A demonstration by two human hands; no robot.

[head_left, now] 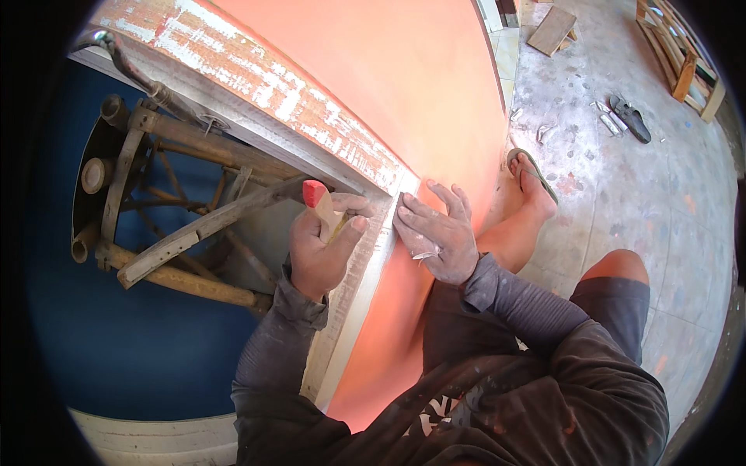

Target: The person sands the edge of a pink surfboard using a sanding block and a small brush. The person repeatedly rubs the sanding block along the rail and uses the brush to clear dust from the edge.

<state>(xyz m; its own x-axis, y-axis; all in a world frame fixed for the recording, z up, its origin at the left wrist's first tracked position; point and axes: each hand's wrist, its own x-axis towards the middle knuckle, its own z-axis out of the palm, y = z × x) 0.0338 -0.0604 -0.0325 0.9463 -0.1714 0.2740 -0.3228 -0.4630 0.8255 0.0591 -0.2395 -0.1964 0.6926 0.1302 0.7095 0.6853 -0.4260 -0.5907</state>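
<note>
My left hand (322, 248) is closed around a wooden-handled paintbrush (315, 196) with a red-tipped handle pointing up. Its lower end is hidden behind my fingers and thumb. That hand is over the inner side of the window or door frame (359, 272). On the other side of the frame's corner, my right hand (439, 237) lies with fingers stretched out against the white edge and the orange wall (396, 311). A small whitish bit (426, 255) shows at its fingers; I cannot make out what it is. Pale dust coats both hands.
A peeling white-and-brown board (249, 66) runs up left from the corner, beside a curved metal handle (124, 62). Left below stands a bamboo-and-wood scaffold (194, 225). At right, a tiled floor (622, 210) holds a black sandal (630, 118), a wooden stool (552, 31) and a wooden rack (684, 66).
</note>
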